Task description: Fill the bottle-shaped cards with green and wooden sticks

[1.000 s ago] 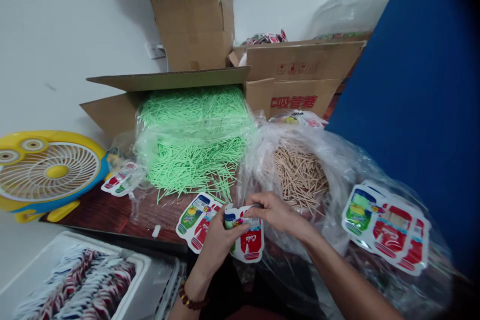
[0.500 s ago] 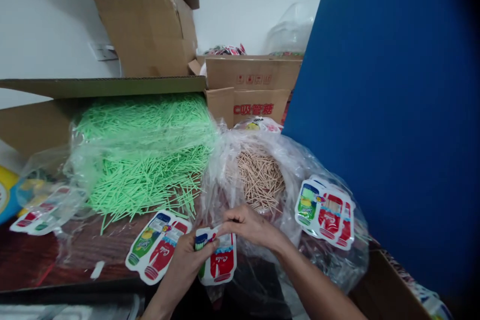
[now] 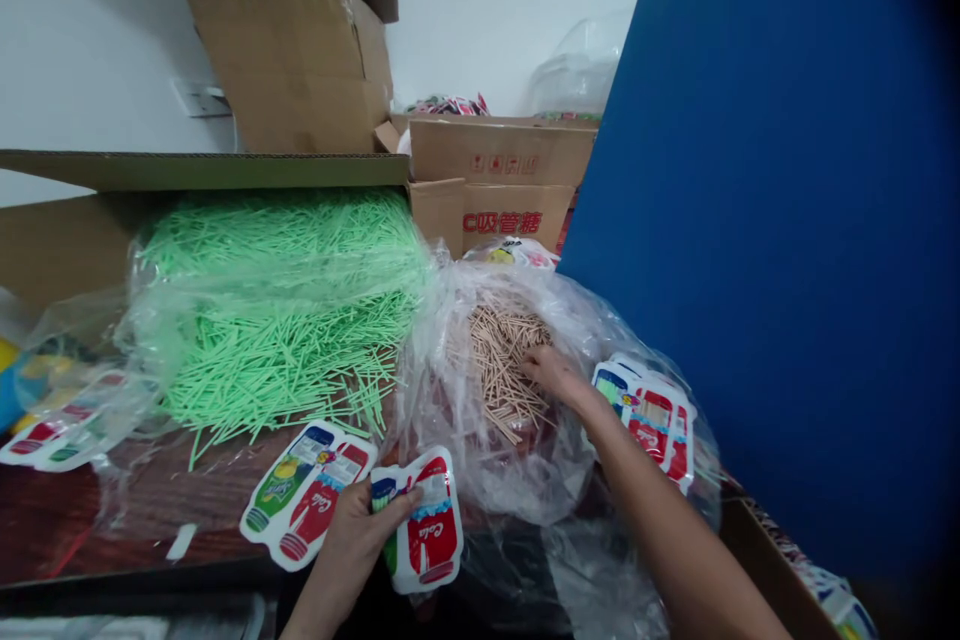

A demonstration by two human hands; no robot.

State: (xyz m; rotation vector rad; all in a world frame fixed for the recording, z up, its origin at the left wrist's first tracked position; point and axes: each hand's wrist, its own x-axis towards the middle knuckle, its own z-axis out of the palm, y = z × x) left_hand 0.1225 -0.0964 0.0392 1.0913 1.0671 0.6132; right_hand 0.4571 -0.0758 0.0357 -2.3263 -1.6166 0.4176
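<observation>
My left hand (image 3: 352, 532) grips a white bottle-printed pouch (image 3: 424, 528) with a red cola picture, low in the middle. My right hand (image 3: 551, 373) reaches into a clear plastic bag (image 3: 517, 460) and rests on a heap of tan sticks (image 3: 499, 360); its fingers are curled among the sticks and partly hidden. A similar flat pouch (image 3: 304, 493) lies on the dark wooden table (image 3: 52, 530) just left of my left hand.
A cardboard box lined with plastic holds a big pile of green sticks (image 3: 277, 300). More cartons (image 3: 487, 180) stand behind. A stack of printed pouches (image 3: 652, 415) lies right of the bag. A blue panel (image 3: 780, 220) fills the right side.
My right hand left the pouch and moved up and right into the bag of tan sticks. My left hand keeps hold of the pouch and has sunk a little lower.
</observation>
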